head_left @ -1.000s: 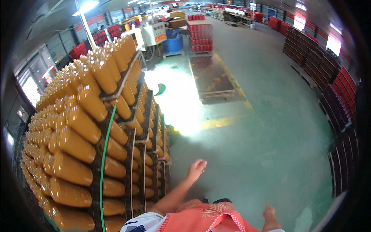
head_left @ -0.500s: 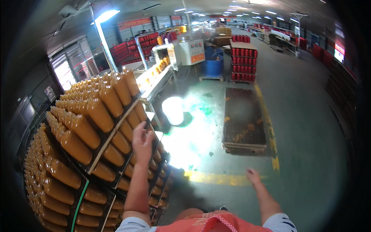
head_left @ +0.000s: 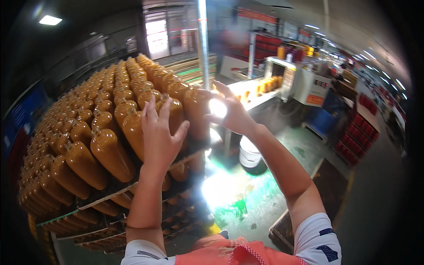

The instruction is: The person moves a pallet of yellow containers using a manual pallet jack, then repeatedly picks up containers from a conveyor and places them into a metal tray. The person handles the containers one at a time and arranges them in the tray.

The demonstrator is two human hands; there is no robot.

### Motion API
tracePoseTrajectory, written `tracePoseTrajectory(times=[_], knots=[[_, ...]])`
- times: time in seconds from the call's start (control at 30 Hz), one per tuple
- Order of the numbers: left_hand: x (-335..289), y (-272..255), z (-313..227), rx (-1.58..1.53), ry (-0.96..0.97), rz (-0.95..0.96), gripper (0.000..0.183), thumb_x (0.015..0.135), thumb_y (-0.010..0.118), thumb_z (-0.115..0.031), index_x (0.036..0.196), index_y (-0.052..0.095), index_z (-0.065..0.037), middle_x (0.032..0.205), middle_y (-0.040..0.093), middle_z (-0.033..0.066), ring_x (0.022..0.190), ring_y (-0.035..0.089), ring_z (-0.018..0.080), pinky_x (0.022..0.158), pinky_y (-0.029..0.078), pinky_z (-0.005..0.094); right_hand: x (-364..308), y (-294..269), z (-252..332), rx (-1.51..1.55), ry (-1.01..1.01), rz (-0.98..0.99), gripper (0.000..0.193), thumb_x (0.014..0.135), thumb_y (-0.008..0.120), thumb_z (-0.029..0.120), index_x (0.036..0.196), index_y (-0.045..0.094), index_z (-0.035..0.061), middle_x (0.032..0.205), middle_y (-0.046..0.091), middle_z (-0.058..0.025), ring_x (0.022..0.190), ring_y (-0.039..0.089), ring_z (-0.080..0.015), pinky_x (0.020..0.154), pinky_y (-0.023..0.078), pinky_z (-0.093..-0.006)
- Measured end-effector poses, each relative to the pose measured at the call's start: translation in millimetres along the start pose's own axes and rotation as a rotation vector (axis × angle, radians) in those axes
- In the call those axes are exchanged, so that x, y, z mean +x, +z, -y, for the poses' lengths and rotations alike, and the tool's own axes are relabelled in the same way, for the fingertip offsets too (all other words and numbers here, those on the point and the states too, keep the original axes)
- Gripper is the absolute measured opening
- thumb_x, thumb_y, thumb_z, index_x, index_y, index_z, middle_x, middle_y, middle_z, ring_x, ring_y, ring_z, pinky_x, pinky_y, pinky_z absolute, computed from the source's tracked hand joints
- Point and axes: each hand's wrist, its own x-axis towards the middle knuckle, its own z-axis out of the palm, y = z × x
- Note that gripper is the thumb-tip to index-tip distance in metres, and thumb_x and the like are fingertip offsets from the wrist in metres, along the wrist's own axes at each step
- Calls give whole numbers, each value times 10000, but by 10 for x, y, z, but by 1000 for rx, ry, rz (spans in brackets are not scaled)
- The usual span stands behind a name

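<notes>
Brown bottles (head_left: pixel 111 153) standing on top board (head_left: pixel 106 197); L grip (head_left: pixel 160 134) & R grip (head_left: pixel 232 112) spread wide, no hold seen, contact unclear. Risk: careless bump cd tip edge btls, set so nr rim.

glare (head_left: pixel 224 185) whitens part of the green floor (head_left: pixel 282 176), a lit lamp (head_left: pixel 50 20) hangs overhead, and bright glazing (head_left: pixel 157 39) breaks the dim grey wall (head_left: pixel 121 33)
</notes>
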Motion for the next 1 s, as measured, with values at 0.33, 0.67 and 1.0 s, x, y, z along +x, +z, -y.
tracePoseTrajectory(times=[0.33, 0.67, 1.0], knots=[[449, 452, -255, 422, -276, 134, 647, 757, 816, -218, 1356, 579, -152, 1370, 514, 238, 1296, 473, 412, 1084, 391, 460, 687, 303, -664, 285, -252, 204, 569, 755, 796, 357, 1300, 648, 284, 1314, 520, -255, 1248, 498, -445, 1038, 460, -481], [241, 877, -846, 696, -309, -254, 412, 783, 743, -16, 1180, 713, -122, 1266, 581, 83, 1165, 585, 247, 983, 500, 378, -120, -710, -3067, 1249, 215, 2, 445, 892, 691, 155, 1304, 603, 14, 1201, 579, -72, 1122, 564, -170, 966, 467, -301], [785, 3940, -914, -928, -764, -295, 464, 808, 603, -155, 1256, 592, -36, 1270, 603, 149, 1152, 591, 268, 986, 509, 408, -1367, -674, -6135, 1483, 955, -390, 574, 922, 666, 314, 1383, 514, 7, 1253, 625, -93, 1169, 586, -208, 1022, 456, -369]])
